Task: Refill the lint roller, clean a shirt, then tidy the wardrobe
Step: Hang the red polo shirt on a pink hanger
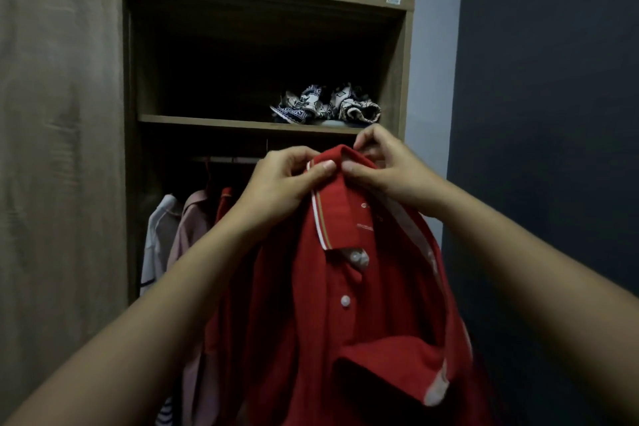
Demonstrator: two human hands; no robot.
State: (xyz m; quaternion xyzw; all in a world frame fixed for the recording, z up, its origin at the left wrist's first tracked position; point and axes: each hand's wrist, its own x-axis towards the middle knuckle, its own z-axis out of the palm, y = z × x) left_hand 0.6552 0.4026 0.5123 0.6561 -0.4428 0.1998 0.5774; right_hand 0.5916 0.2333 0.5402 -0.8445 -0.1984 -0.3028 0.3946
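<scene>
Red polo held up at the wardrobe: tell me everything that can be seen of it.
The red polo looks like knitted cotton. Its collar is edged with white and darker stripes, pale buttons run down the placket, and the sleeve has white trim. It hangs limp and creased, front toward the camera, before the open wardrobe. The left hand and right hand pinch the top of the collar. No hanger shows in it.

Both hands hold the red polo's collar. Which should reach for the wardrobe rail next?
Left, probably. The left hand pinches the collar of the red polo shirt on the side nearest the dark wardrobe rail; the right hand pinches the far side and could hold alone.
</scene>
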